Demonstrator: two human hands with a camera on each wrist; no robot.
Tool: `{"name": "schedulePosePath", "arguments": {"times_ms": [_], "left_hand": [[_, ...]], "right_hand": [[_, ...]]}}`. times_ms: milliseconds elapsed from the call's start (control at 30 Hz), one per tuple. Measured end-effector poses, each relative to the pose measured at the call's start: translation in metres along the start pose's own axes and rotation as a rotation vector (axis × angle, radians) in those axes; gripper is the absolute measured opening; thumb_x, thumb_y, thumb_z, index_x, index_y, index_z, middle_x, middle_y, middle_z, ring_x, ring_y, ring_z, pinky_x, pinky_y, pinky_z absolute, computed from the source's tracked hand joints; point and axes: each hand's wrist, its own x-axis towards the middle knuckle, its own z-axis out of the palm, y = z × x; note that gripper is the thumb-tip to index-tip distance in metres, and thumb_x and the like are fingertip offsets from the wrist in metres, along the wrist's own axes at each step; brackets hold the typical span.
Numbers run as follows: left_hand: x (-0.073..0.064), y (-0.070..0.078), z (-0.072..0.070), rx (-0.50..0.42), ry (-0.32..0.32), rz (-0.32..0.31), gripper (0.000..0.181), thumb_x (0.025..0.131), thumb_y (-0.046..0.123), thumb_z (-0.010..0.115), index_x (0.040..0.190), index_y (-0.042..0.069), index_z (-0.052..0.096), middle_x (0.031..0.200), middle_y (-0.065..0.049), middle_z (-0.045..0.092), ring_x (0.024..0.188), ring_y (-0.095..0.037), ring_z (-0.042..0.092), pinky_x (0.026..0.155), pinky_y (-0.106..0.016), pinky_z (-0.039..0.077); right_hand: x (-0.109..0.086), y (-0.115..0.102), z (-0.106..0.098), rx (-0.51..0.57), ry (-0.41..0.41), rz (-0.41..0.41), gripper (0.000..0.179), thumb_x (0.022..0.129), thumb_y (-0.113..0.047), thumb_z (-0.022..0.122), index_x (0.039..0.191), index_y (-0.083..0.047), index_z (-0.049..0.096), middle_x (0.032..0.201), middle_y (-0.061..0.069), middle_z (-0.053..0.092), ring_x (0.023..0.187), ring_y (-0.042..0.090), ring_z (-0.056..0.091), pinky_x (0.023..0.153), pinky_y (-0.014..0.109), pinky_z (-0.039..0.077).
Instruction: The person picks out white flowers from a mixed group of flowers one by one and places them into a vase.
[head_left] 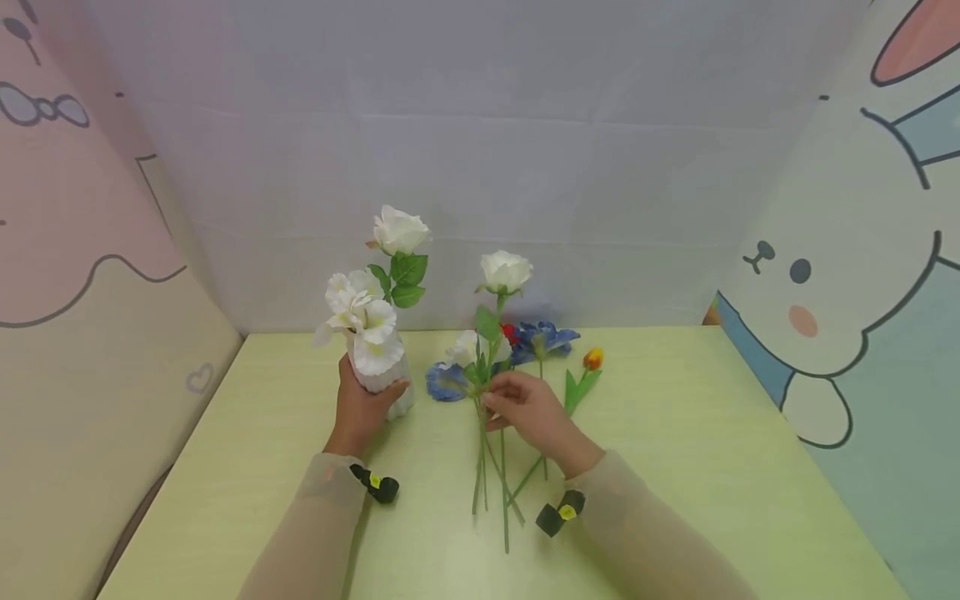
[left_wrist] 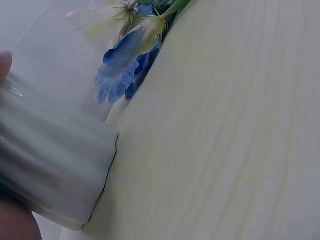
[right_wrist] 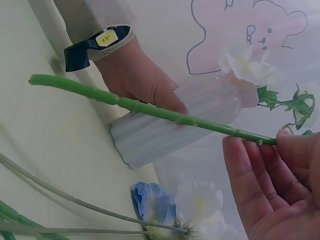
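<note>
On the left of the table, my left hand [head_left: 362, 408] grips a white ribbed vase [head_left: 402, 398] around its side. A white rose [head_left: 401, 231] with green leaves and a white ruffled flower [head_left: 367, 321] stand in the vase. My right hand [head_left: 534, 412] pinches the green stem [right_wrist: 150, 110] of another white rose [head_left: 506, 272] between thumb and fingers. This rose is upright in the head view, its bloom right of the vase. In the right wrist view, the stem's cut end points away from the hand, and the stem crosses in front of the vase.
Near my right hand lie a blue flower [head_left: 447, 382], a white flower [head_left: 463, 348], a darker blue flower [head_left: 545, 340], a partly hidden red flower [head_left: 509, 333] and an orange tulip [head_left: 593, 359]. Their stems cross toward me. A pale wall [head_left: 600, 183] rises behind the table [head_left: 675, 467].
</note>
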Motion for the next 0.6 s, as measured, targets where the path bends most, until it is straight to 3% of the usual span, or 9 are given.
{"name": "schedulePosePath", "arguments": {"times_ms": [200, 367, 600], "left_hand": [[-0.002, -0.004, 0.000, 0.001, 0.036, 0.049, 0.100, 0.085, 0.020, 0.087, 0.158, 0.012, 0.018, 0.148, -0.017, 0.040, 0.133, -0.036, 0.043, 0.113, -0.055, 0.031], [-0.002, -0.005, 0.000, -0.006, 0.030, 0.056, 0.099, 0.085, 0.019, 0.087, 0.157, 0.011, 0.019, 0.147, -0.017, 0.041, 0.132, -0.035, 0.043, 0.113, -0.055, 0.031], [0.000, 0.000, 0.000, -0.002, 0.018, 0.017, 0.100, 0.086, 0.013, 0.085, 0.158, 0.010, 0.016, 0.150, -0.019, 0.038, 0.135, -0.035, 0.041, 0.116, -0.052, 0.028]], "right_hand": [[0.004, -0.008, 0.004, -0.029, -0.006, -0.034, 0.014, 0.103, -0.002, 0.061, 0.114, 0.007, 0.059, 0.107, 0.031, 0.064, 0.090, 0.039, 0.069, 0.079, 0.047, 0.061], [0.010, -0.015, 0.003, -0.064, 0.009, -0.077, 0.022, 0.101, -0.001, 0.064, 0.121, 0.006, 0.059, 0.104, 0.025, 0.064, 0.088, 0.045, 0.068, 0.075, 0.048, 0.061], [0.020, -0.031, 0.002, -0.070, 0.027, -0.143, 0.022, 0.100, -0.002, 0.066, 0.121, 0.003, 0.059, 0.101, 0.018, 0.065, 0.078, 0.028, 0.070, 0.072, 0.046, 0.062]]}}
